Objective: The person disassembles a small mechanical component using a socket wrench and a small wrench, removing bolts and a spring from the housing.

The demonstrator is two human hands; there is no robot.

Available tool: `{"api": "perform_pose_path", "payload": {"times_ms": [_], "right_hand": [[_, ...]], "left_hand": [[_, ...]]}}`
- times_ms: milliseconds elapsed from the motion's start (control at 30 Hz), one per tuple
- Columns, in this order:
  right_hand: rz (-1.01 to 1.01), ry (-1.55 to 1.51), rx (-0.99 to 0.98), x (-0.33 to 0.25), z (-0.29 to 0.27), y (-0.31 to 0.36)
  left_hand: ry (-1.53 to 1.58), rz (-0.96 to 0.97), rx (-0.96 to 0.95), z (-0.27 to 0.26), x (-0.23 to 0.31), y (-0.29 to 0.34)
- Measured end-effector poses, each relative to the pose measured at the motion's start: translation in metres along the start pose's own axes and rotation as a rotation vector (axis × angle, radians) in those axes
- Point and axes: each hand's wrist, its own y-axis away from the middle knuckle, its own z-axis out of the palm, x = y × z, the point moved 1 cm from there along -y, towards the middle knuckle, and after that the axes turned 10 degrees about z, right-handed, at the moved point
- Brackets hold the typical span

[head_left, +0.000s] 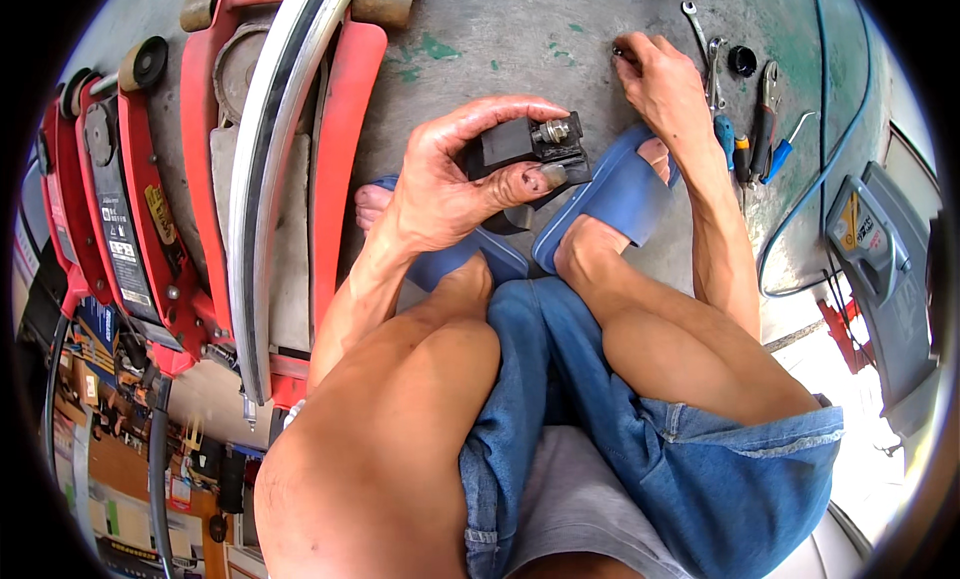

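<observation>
My left hand (450,174) is wrapped round a black boxy part (505,147), held above my feet between thumb and fingers. A metal bolt with a nut (553,132) sits on the end of that part facing right. Darker pieces of it hang below my thumb. My right hand (660,84) is over the floor at the upper right, its thumb and forefinger pinched together. Something small and dark shows at those fingertips, too small to name. Nearest to this hand are a combination wrench (694,27) and a ratchet (714,77).
Right of my hand lie a black cap (742,61), pliers (768,99), a blue-handled screwdriver (725,134) and a blue-handled hook pick (782,159). A blue hose (850,144) curves beyond them, beside a grey machine cover (880,269). Red floor jacks (350,129) and a wheel rim (265,179) stand left.
</observation>
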Motion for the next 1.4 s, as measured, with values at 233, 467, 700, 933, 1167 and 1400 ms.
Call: {"api": "perform_pose_path", "payload": {"times_ms": [233, 467, 700, 933, 1167, 1400], "right_hand": [[-0.082, 0.089, 0.023, 0.003, 0.003, -0.004], [-0.094, 0.11, 0.032, -0.004, 0.005, -0.008], [0.062, -0.183, -0.029, 0.001, 0.005, -0.007], [0.014, -1.356, -0.367, -0.051, -0.052, 0.036], [-0.351, -0.983, -0.176, -0.083, -0.07, 0.042], [-0.362, -1.007, -0.308, -0.077, -0.069, 0.043]], "left_hand": [[0.0, 0.051, 0.017, 0.001, -0.001, 0.004], [-0.001, 0.023, 0.036, -0.001, 0.0, 0.008], [0.045, 0.02, 0.019, -0.001, -0.003, 0.006], [0.194, -0.055, -0.008, -0.001, -0.005, 0.011], [0.239, -0.087, -0.05, 0.0, 0.004, 0.009], [0.16, -0.075, -0.058, 0.003, 0.005, 0.012]]}}
